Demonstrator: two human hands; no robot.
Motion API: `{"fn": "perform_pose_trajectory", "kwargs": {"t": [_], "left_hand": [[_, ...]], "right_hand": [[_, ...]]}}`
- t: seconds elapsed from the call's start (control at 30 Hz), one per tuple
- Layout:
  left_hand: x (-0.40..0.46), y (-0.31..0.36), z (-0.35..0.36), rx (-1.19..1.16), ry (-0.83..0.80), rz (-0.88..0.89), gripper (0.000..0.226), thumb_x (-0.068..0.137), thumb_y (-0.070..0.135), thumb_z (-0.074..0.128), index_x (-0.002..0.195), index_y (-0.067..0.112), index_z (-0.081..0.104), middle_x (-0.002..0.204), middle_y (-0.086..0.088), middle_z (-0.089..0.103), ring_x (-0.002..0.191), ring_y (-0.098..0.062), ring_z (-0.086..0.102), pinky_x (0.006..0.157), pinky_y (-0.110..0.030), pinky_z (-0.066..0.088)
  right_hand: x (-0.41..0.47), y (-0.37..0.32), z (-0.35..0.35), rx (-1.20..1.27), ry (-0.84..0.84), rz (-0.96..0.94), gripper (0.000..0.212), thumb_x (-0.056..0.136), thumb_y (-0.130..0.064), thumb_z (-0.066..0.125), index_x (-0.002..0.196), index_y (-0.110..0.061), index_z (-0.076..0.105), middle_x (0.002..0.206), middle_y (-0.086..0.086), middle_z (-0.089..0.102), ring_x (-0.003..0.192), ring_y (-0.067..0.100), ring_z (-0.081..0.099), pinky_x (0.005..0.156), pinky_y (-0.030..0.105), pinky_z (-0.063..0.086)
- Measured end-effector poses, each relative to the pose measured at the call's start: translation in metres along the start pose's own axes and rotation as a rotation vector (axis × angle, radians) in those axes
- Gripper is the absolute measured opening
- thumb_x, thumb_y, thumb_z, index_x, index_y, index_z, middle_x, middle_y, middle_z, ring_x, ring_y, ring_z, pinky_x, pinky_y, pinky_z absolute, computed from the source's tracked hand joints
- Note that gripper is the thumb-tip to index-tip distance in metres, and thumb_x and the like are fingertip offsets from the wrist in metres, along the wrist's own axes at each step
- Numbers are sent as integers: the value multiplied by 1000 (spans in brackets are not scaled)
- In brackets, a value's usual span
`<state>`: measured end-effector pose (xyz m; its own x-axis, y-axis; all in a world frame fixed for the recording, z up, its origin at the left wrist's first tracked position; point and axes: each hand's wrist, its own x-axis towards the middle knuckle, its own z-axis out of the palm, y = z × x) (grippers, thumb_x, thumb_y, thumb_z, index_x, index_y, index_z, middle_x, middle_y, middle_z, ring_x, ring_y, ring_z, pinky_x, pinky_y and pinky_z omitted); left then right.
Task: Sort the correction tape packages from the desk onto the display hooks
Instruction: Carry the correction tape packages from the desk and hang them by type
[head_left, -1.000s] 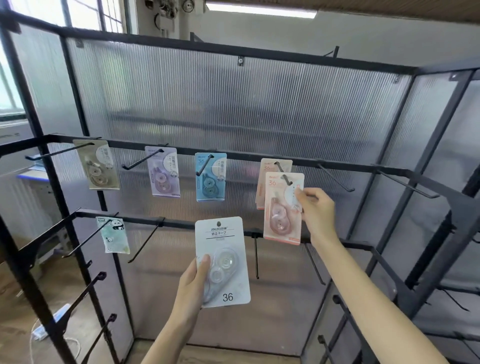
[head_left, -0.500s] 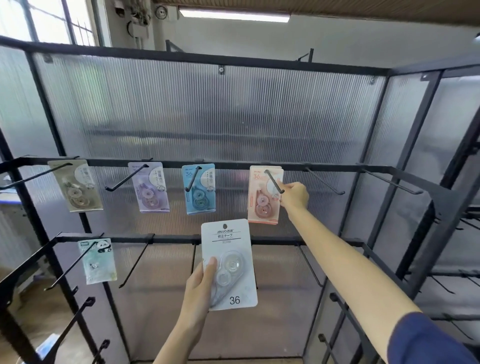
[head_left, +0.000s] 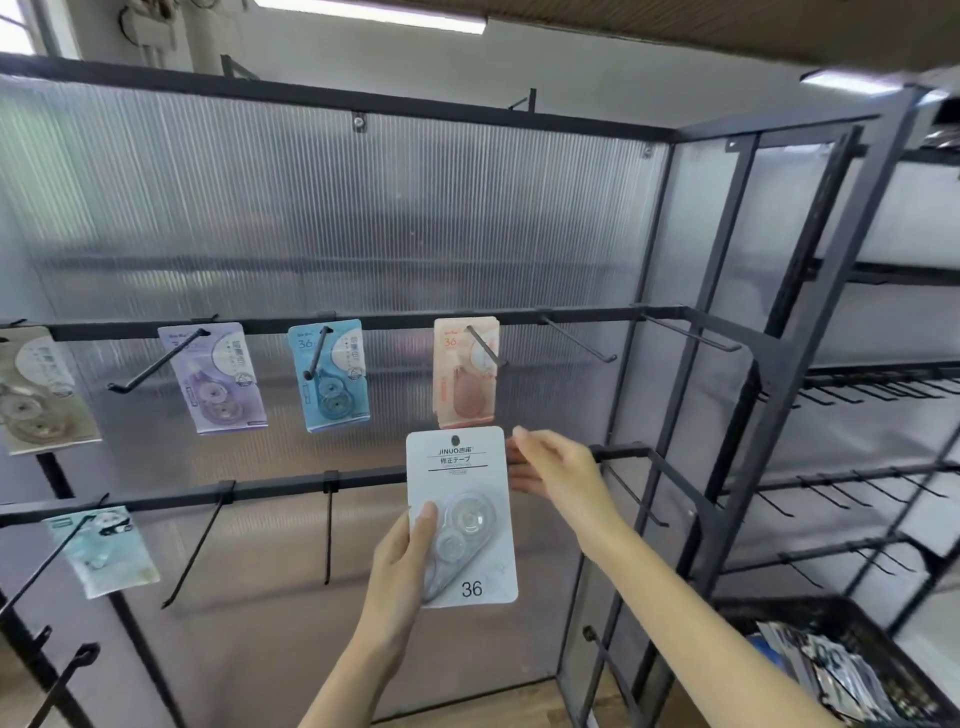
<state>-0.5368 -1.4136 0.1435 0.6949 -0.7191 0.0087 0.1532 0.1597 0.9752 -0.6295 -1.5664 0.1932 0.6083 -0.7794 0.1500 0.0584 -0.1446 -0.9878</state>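
Observation:
My left hand holds a white correction tape package marked 36, upright in front of the lower rail. My right hand is just right of its top edge, fingers apart, holding nothing; whether they touch the card I cannot tell. On the upper rail hang a pink package, a blue package, a purple package and a beige package, each on its own hook. A pale green package hangs on the lower rail at the left.
Bare black hooks stick out toward me from both rails of the black display rack. Another rack with several hooks stands at the right. A black basket with packages sits at the lower right.
My right hand let go of the pink package on its hook and dropped down beside the white package. The view swung to the right.

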Motion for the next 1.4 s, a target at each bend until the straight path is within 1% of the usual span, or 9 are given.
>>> {"fn": "perform_pose_trajectory", "kwargs": {"t": [0.2,0.4,0.5,0.57,0.67,0.87,1.1,1.23,1.4], "left_hand": [[1,11,36,30,-66,86,26,101,31,46,110,20,68,107,3,75,102,-16,70,91,-36,53],[11,29,64,153,-45,241,18,96,29,54,97,16,66,91,6,74,87,-12,69,70,-25,55],[25,47,69,339,93,447,12,97,20,57,107,19,63,101,12,70,97,-2,64,87,-25,53],[32,65,75,473,166,571,23,97,19,58,120,21,59,117,15,63,106,5,57,94,-16,45],[41,84,91,692,185,690,38,98,17,57,135,21,50,126,16,51,104,18,44,85,3,29],[54,80,112,904,217,652,33,100,16,50,133,11,51,135,-2,53,122,-16,50,84,-8,28],[60,73,105,915,242,676,33,98,11,53,131,16,51,133,2,54,121,-11,49,86,-11,31],[62,71,104,912,252,687,34,99,12,53,132,15,50,132,3,55,119,-9,49,87,-11,31],[63,70,101,915,240,714,32,99,14,52,131,16,51,129,7,55,111,3,46,88,-14,35]], "right_hand": [[-25,-17,-25,-22,-58,-48,26,93,-31,59,101,-8,67,98,4,74,94,19,70,85,37,57],[-23,-36,-69,-12,-9,-130,19,94,-25,59,101,-9,67,96,5,74,91,24,71,77,37,57],[-18,-44,-94,-15,17,-177,18,94,-24,59,99,-9,68,94,5,74,87,22,70,74,33,56],[-13,-48,-108,-4,29,-191,17,94,-23,59,98,-9,68,92,4,74,85,20,70,76,34,56],[-4,-50,-120,13,43,-197,16,95,-23,59,97,-9,67,91,1,75,82,15,71,74,33,56],[21,-37,-134,7,92,-206,14,95,-21,59,91,-10,67,81,-4,73,71,7,68,60,19,52],[48,-21,-134,-58,83,-187,12,93,-26,62,90,-17,70,87,-2,74,86,16,70,75,34,57],[57,-26,-128,-66,46,-215,15,93,-27,62,99,-15,70,93,-3,74,94,16,69,81,35,56],[44,-30,-132,38,43,-220,11,93,-21,62,94,-12,69,86,-2,74,78,10,70,64,24,55]]}}
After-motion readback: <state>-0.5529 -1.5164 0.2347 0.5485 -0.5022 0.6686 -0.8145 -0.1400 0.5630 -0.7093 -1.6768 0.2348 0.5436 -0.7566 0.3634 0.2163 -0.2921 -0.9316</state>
